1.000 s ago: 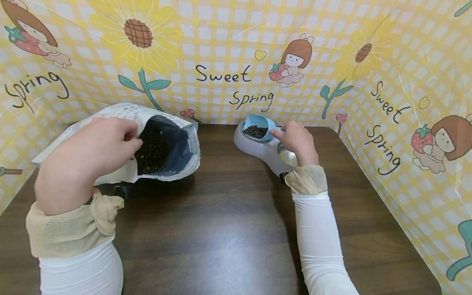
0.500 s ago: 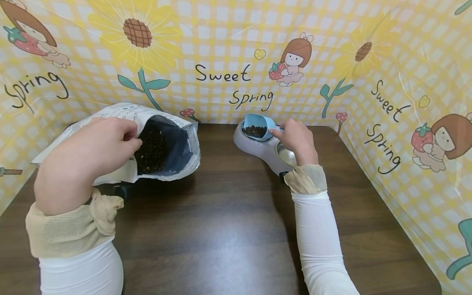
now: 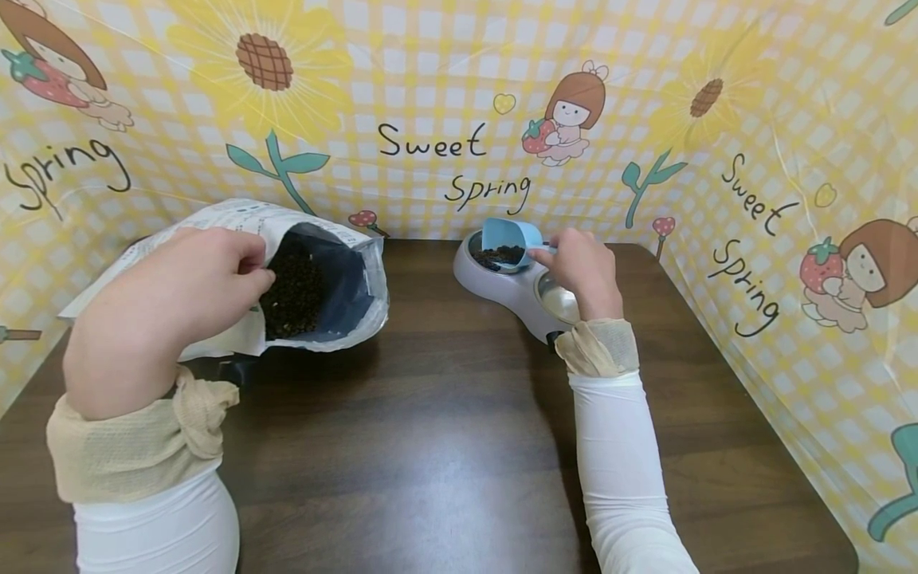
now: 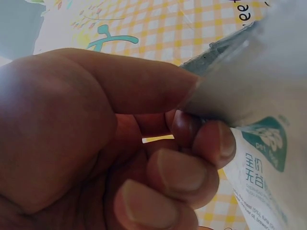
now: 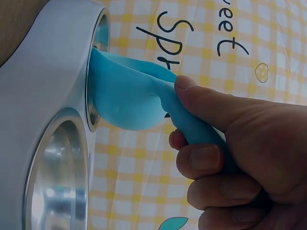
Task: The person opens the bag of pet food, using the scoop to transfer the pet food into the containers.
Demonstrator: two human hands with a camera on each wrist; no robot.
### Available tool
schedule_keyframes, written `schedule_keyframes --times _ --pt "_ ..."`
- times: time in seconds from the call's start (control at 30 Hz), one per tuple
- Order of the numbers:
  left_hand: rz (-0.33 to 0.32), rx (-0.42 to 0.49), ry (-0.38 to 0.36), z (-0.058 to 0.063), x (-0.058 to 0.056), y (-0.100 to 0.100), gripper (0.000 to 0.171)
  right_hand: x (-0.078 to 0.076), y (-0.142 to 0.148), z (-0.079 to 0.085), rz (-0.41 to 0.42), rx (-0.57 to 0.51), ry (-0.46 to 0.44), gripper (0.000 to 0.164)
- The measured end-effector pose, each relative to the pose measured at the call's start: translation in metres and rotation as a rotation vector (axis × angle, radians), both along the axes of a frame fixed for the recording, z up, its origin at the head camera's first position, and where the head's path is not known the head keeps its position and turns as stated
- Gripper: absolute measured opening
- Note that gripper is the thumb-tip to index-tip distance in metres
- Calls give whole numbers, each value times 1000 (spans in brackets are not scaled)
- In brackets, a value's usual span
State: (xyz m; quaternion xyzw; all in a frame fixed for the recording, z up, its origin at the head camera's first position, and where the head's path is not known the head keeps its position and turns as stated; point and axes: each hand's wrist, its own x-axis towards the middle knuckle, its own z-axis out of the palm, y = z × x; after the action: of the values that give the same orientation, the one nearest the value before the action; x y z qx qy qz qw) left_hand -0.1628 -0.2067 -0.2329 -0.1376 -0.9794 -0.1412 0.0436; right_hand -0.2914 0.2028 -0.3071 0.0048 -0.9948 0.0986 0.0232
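Note:
My left hand (image 3: 194, 279) pinches the edge of an opened pet food bag (image 3: 237, 219), which lies on its side with its mouth facing right. Dark kibble (image 3: 296, 295) shows inside the bag. At the back of the table, my right hand (image 3: 584, 267) grips the handle of a light-blue scoop (image 3: 529, 237); the right wrist view shows fingers curled round the handle of that scoop (image 5: 129, 100). Tilted, the scoop sits in the left bowl of a pale double pet feeder (image 3: 512, 307). Dark kibble lies at the scoop's mouth and in that bowl. The feeder's right metal bowl (image 5: 60, 177) holds nothing visible.
A brown wooden table (image 3: 430, 414) bears the bag and the feeder. Yellow checked cloth (image 3: 430, 72) with printed flowers and figures rises right behind them and along the right side. A dark object (image 3: 233, 373) partly shows beneath the bag.
The scoop has tipped and shifted slightly right and up, and kibble has spread from it into the left bowl. My left hand and the bag stay nearly still.

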Motion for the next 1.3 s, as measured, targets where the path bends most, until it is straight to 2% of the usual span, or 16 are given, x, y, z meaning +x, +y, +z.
schedule_keyframes --times 0.77,1.3 --pt "-1 -8 8 0 -1 0 32 -1 5 -1 -32 40 83 36" --pt "-12 -11 36 -2 -1 0 31 -1 9 -5 -39 90 254 36"
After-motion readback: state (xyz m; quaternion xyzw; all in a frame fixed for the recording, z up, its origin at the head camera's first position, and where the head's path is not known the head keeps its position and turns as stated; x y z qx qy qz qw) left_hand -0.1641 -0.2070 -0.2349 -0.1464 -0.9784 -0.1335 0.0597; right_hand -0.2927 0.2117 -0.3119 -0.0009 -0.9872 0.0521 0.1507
